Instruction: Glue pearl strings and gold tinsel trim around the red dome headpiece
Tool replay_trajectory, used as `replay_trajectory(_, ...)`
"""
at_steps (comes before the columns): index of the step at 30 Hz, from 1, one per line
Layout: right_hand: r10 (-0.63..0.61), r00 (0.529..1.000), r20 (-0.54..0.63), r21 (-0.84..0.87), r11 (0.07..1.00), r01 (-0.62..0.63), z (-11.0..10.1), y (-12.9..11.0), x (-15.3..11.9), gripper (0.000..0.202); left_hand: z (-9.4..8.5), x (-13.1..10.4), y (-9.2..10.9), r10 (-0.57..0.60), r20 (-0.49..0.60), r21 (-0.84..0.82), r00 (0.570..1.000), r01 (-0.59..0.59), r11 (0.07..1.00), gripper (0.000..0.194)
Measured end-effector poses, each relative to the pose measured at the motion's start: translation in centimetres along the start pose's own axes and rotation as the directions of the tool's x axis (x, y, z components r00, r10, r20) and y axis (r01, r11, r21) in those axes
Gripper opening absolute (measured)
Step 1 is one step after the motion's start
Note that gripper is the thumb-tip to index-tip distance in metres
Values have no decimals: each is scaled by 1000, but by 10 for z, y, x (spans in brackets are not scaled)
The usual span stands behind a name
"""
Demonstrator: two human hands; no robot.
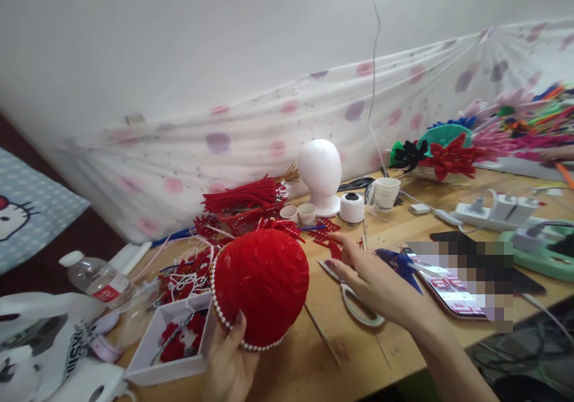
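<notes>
A rounded red fabric cap (264,282) edged with white pearl beads is held up by my left hand (233,354), thumb on its outside near the beaded rim and the other fingers hidden behind or inside it. My right hand (359,264) reaches over the table with its fingers apart and nothing visible in it. Under and beside that hand lie scissors (361,309) with pale handles. Red beaded pieces (325,231) are just beyond its fingertips. A blue glue gun (399,264) sits to the right of the hand, next to a lit phone (448,288).
White foam head (320,174) at the back, beside paper cups (386,192) and red stems (242,192). White box (165,369), bottle (96,279) and plastic bag (49,342) at left. Power strips (497,210), cables and colourful flowers (455,154) at right, where another person's hand (558,155) shows.
</notes>
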State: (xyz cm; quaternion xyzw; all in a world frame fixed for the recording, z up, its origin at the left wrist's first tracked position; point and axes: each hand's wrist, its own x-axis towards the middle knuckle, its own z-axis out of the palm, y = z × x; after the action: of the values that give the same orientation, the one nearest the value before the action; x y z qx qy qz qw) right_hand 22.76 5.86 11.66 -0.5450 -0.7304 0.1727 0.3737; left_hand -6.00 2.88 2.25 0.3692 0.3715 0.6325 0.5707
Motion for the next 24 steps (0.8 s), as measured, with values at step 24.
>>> replay_trajectory(24, -257, 882, -394, 352, 844, 404, 20, -41, -2, 15, 23, -24, 27, 78, -23, -25, 997, -79, 997, 33)
